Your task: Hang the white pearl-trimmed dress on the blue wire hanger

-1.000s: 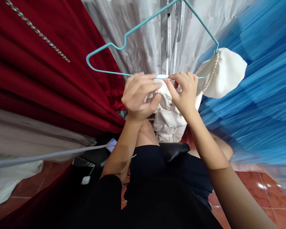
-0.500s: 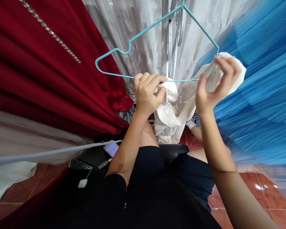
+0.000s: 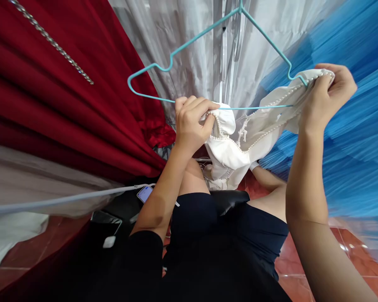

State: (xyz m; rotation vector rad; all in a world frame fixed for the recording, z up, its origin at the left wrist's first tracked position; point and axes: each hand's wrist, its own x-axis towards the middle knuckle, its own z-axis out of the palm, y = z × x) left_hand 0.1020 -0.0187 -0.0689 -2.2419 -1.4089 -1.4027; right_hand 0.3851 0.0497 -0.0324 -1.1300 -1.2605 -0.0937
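Note:
A light blue hanger point(image 3: 204, 32) hangs in front of me, its hook beyond the top edge of the view. My left hand point(image 3: 191, 121) is closed around its bottom bar and a gathered part of a white pearl-trimmed dress point(image 3: 228, 152). Out at the right, my right hand point(image 3: 326, 98) pinches the dress's pearl-edged strap or sleeve. The hanger's right end passes into this fabric, and its tip shows near my thumb. Below the bar, the bodice droops between my hands, and its lower part hangs down towards my knees.
Red fabric with a rhinestone strip point(image 3: 56, 42) hangs on the left, blue tulle point(image 3: 359, 138) on the right, and white curtain-like cloth point(image 3: 189, 25) behind. A pale rod point(image 3: 82, 199) crosses the lower left. A phone point(image 3: 145, 193) lies beside my left arm, above red floor tiles point(image 3: 294, 268).
My right hand has moved outward to the right and closed on the dress's edge, drawing the fabric over the hanger's right end. My left hand has stayed nearly in place.

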